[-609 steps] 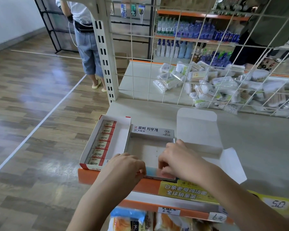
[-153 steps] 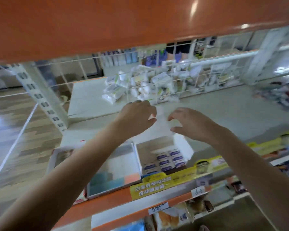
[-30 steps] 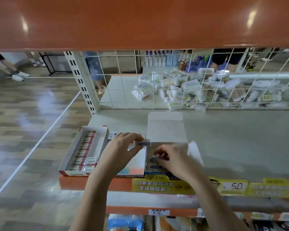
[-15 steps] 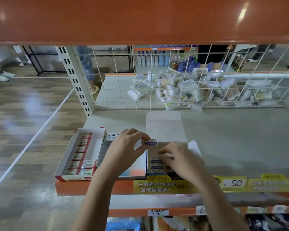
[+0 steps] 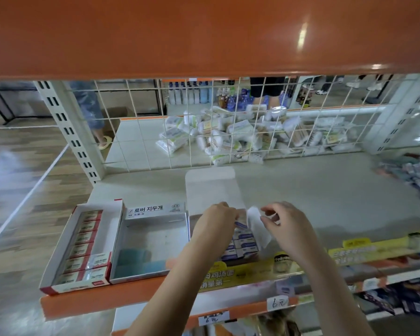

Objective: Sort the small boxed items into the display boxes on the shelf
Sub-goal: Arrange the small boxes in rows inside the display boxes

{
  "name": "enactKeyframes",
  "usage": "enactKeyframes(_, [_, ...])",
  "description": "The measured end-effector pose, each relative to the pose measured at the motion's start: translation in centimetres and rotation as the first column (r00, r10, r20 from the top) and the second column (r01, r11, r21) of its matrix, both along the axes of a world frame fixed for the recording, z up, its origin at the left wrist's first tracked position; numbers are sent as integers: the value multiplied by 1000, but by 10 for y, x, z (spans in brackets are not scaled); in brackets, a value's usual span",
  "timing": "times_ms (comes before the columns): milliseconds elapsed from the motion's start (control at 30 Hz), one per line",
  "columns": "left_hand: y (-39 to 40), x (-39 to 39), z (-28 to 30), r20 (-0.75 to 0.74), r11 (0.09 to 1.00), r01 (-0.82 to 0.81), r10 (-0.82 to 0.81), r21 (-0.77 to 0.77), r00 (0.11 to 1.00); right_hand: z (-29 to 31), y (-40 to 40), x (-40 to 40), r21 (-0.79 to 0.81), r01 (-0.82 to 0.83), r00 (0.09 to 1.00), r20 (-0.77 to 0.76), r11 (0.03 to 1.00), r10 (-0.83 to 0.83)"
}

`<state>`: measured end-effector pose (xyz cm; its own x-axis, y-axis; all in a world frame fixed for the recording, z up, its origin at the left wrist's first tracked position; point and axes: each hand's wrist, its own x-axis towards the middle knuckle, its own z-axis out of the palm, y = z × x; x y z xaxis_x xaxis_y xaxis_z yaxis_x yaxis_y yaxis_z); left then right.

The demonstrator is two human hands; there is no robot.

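left hand (image 5: 216, 220) now over right display box (image 5: 240, 243) of blue-label boxes, pinching one; right hand (image 5: 285, 223) fingers loose, apart.

Three display boxes (image 5: 153, 241) side by side — shelf (image 5: 301, 204) front.

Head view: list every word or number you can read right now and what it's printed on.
"로버 지우개": raised back flap of the white middle display box.
"6元", handwritten: white price tag on the orange shelf edge.
"鸡汤面", partly hidden by the left hand's forearm: yellow shelf-edge strip.
Too small or blurred: red-and-white small boxes, blue-and-white small boxes, lower price tag.
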<state>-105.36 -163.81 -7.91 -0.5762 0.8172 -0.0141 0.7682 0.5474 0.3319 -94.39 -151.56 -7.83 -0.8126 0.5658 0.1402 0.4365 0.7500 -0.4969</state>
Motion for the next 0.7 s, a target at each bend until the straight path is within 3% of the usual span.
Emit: enactKeyframes(700, [9, 6, 2, -32, 1000, 19, -20, -13, 999, 3, 8, 4, -44, -40, 999, 32, 998, 41])
